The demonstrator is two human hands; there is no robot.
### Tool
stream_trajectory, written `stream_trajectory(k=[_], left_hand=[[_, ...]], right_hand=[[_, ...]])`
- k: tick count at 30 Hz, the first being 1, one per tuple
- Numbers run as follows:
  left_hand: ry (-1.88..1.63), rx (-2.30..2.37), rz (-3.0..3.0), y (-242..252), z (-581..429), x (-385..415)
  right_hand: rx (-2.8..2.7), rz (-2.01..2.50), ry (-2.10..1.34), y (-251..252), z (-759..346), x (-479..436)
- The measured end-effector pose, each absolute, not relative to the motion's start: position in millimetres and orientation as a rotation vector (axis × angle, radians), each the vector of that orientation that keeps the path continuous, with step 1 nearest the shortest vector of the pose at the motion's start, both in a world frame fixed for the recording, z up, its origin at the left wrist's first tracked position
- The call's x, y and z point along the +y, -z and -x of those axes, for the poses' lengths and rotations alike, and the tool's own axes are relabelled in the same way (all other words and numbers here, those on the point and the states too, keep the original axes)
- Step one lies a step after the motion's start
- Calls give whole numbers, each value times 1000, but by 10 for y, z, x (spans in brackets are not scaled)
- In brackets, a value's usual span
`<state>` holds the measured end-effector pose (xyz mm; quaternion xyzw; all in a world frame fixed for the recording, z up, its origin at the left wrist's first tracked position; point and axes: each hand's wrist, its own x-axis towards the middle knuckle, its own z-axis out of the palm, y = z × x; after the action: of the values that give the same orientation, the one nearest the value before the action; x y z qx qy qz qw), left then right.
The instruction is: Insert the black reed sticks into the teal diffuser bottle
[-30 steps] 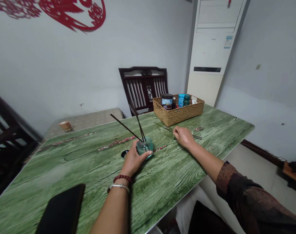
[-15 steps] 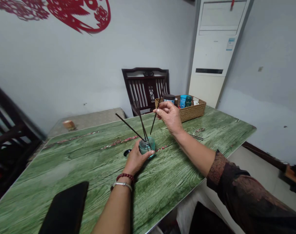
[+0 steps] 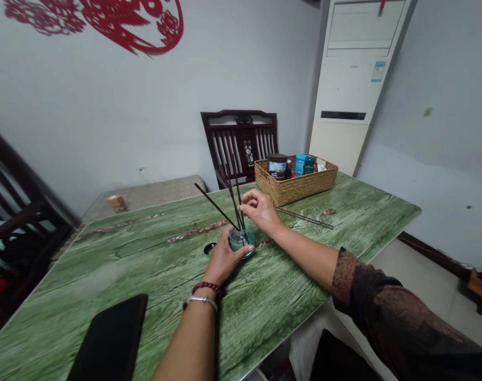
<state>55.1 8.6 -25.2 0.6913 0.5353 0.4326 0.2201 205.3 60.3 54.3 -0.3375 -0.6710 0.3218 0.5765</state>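
A small teal glass jar point(image 3: 247, 246) stands upright on the green table point(image 3: 161, 275), with my left hand point(image 3: 225, 255) wrapped round its left side. Dark thin sticks point(image 3: 216, 206) rise from its mouth, one of them leaning far to the left. My right hand point(image 3: 260, 210) pinches another dark stick just above the jar; its lower end is at the jar's mouth. Two or so loose sticks point(image 3: 310, 218) lie on the table to the right of my right hand. A black round cap point(image 3: 209, 248) lies left of the jar.
Behind my right hand is a wicker basket point(image 3: 300, 188) with a dark-lidded tub point(image 3: 277, 167) and bottles. A black flat object point(image 3: 109, 338) lies at the front left. Beyond the table are a dark wooden chair point(image 3: 243, 119) and a small orange-brown object point(image 3: 116, 202).
My right hand has moved down and left toward the jar, bringing its stick upright to the jar's mouth. My left hand stays round the jar. The view has shifted slightly.
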Motion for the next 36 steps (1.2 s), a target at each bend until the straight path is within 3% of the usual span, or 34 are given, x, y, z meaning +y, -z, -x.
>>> stream_trajectory(k=[8, 14, 19, 27, 36], left_hand=[[-1194, 1474, -1908, 234, -554, 80], [-1156, 1521, -1921, 230, -549, 82], [-1172, 1535, -1942, 258, -537, 111], [-1180, 1509, -1936, 269, -531, 117], [-1162, 1521, -1957, 301, -522, 138]], right_hand=[[-1726, 974, -401, -412, -2631, 599], [-1584, 1581, 47, 6, -3600, 705], [-1679, 1935, 95, 228, -3784, 697], [-2001, 1990, 172, 211, -3603, 624], [-1934, 1964, 223, 244, -3609, 636]])
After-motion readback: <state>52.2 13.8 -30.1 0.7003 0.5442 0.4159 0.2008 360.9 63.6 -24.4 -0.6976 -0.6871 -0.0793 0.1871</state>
